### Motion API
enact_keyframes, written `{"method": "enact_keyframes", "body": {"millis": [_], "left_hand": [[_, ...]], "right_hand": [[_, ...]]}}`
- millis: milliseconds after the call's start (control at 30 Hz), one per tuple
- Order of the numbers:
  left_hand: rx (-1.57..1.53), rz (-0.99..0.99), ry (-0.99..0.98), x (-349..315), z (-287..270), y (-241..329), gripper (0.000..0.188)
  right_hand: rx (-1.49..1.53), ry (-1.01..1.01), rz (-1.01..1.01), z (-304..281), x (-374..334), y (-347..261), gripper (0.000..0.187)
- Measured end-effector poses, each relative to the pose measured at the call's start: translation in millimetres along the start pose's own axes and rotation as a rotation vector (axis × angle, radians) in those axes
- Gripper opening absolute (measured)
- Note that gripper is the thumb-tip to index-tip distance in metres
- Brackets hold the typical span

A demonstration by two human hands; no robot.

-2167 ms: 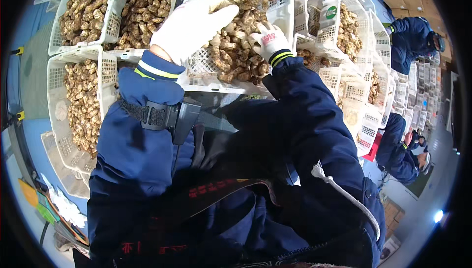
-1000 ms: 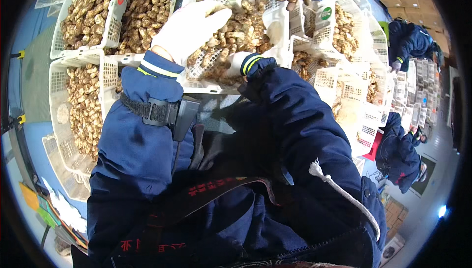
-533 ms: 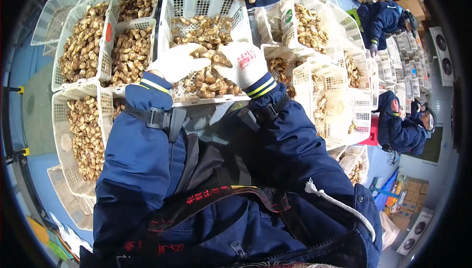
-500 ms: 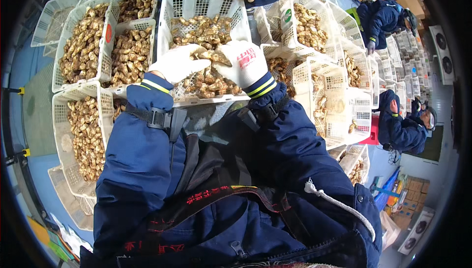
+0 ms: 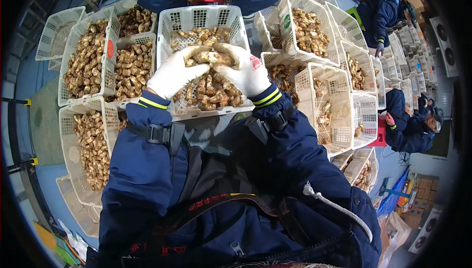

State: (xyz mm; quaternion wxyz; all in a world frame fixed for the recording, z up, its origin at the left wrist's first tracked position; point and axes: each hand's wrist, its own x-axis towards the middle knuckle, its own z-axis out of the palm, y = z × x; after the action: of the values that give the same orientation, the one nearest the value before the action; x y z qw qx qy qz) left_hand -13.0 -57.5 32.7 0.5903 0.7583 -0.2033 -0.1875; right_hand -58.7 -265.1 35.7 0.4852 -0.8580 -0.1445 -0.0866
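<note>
The right hand, down in the white crate a second ago, is up beside the left hand; both now grasp one mushroom, parted from the loose mushrooms below them.

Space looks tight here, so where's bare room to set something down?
The upper-left crate looks bare inside, bordered by a heaped crate on its right. Greenish floor lies bare left of that heaped crate. Crowded: the middle crate, with brown pieces beneath left hand and right hand.
</note>
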Motion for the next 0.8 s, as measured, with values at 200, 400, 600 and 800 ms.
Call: {"method": "enact_keyframes", "body": {"millis": [200, 400, 600, 800], "left_hand": [[-0.173, -0.172, -0.090, -2, -3, 18, 0.044], [-0.166, -0.056, 0.015, -3, -2, 19, 0.041], [-0.139, 0.080, -0.011, -8, -3, 12, 0.047], [-0.228, 0.000, 0.023, -6, 6, 25, 0.036]], "right_hand": [[-0.156, 0.055, -0.140, -4, 0, -6, 0.052], [0.019, 0.019, -0.014, -2, 1, -4, 0.055], [-0.135, 0.026, -0.083, -3, -1, -10, 0.054], [0.525, -0.030, 0.101, 3, 3, -3, 0.076]]}}
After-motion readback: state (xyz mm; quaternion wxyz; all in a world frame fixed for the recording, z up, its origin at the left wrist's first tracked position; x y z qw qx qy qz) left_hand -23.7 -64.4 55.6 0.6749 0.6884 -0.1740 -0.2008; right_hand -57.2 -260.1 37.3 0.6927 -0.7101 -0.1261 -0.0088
